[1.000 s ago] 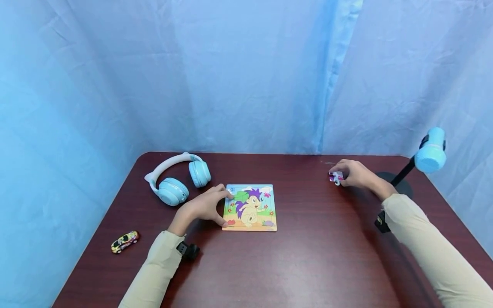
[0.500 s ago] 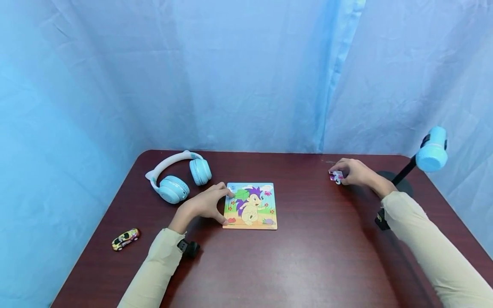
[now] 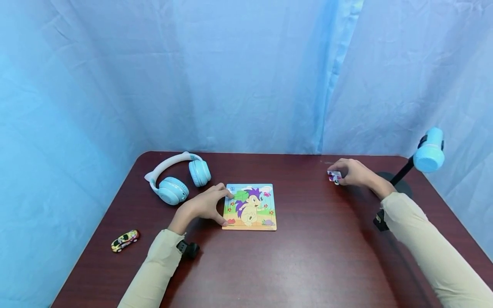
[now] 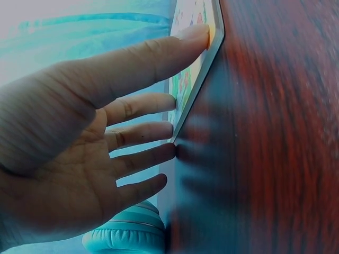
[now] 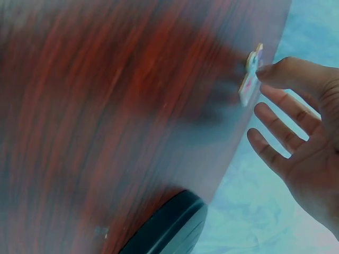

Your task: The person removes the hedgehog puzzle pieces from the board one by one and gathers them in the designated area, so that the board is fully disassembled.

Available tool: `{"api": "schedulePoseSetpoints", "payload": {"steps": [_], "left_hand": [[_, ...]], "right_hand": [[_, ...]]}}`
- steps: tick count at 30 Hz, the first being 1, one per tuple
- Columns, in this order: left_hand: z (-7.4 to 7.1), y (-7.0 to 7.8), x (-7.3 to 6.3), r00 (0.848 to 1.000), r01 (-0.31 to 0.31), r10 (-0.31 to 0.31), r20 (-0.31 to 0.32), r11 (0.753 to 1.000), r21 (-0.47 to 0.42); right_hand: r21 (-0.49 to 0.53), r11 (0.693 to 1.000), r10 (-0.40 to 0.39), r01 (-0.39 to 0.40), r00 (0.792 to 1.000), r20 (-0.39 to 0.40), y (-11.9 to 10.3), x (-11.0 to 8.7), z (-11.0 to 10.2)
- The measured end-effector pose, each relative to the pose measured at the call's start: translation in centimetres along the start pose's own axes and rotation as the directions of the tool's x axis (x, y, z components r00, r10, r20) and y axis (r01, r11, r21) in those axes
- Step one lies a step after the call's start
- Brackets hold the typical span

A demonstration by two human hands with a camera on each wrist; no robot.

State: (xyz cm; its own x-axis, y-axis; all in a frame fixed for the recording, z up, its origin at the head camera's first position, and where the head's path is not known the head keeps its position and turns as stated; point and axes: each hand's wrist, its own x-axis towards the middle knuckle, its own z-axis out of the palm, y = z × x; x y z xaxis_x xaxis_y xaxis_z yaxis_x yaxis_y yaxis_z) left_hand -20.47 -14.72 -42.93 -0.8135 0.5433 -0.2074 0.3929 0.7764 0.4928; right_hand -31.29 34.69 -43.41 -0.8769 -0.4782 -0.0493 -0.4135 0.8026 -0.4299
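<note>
In the head view, a square jigsaw puzzle (image 3: 250, 207) with a purple-spined hedgehog picture lies flat on the dark wooden table. Along its left edge my left hand (image 3: 206, 203) is spread, thumb at the near corner and fingertips near the far one. The left wrist view shows the left thumb (image 4: 143, 61) resting on the puzzle's edge (image 4: 209, 58), the other fingers straight. At the right, a small white and purple puzzle piece (image 3: 334, 176) is between the thumb and index finger of my right hand (image 3: 356, 173). The right wrist view shows the thumb against the piece (image 5: 248, 87); the index fingertip is hidden.
Light-blue cat-ear headphones (image 3: 173, 190) lie beyond the left hand. A toy car (image 3: 125, 241) sits at the left of the table. Close to the right wrist stands a blue-topped device (image 3: 429, 154) on a black stem and round base (image 5: 175, 225). Blue curtains (image 3: 246, 77) surround the table.
The puzzle piece under my right fingers has shifted and turned very slightly. My left hand and the hedgehog puzzle stay in place; the head view sways a little.
</note>
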Motion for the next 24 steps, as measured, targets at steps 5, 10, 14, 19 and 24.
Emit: {"api": "schedulePoseSetpoints", "payload": {"steps": [5, 10, 14, 19, 24], "left_hand": [[0.0, -0.1, 0.0, 1.0, 0.012, -0.013, -0.009, 1.0, -0.017], [0.0, 0.0, 0.1, 1.0, 0.0, -0.001, -0.018, 0.999, -0.032], [-0.1, 0.2, 0.2, 1.0, -0.012, 0.011, -0.014, 0.999, -0.049], [-0.1, 0.2, 0.1, 1.0, -0.017, 0.017, 0.002, 0.999, -0.048], [-0.1, 0.0, 0.1, 1.0, -0.027, 0.027, 0.015, 0.999, -0.041]], "right_hand": [[0.046, 0.999, -0.028, 0.029, 0.999, -0.027, -1.7, 0.3, 0.6], [0.039, 0.993, -0.113, 0.115, 0.992, -0.054, -4.2, 1.5, 1.9], [0.044, 0.985, -0.163, 0.165, 0.985, -0.057, -7.1, 2.8, 3.2], [0.12, 0.97, -0.207, 0.21, 0.977, -0.043, -11.2, 4.4, 4.8], [0.19, 0.953, -0.239, 0.236, 0.971, -0.009, -14.5, 5.7, 6.5]]}}
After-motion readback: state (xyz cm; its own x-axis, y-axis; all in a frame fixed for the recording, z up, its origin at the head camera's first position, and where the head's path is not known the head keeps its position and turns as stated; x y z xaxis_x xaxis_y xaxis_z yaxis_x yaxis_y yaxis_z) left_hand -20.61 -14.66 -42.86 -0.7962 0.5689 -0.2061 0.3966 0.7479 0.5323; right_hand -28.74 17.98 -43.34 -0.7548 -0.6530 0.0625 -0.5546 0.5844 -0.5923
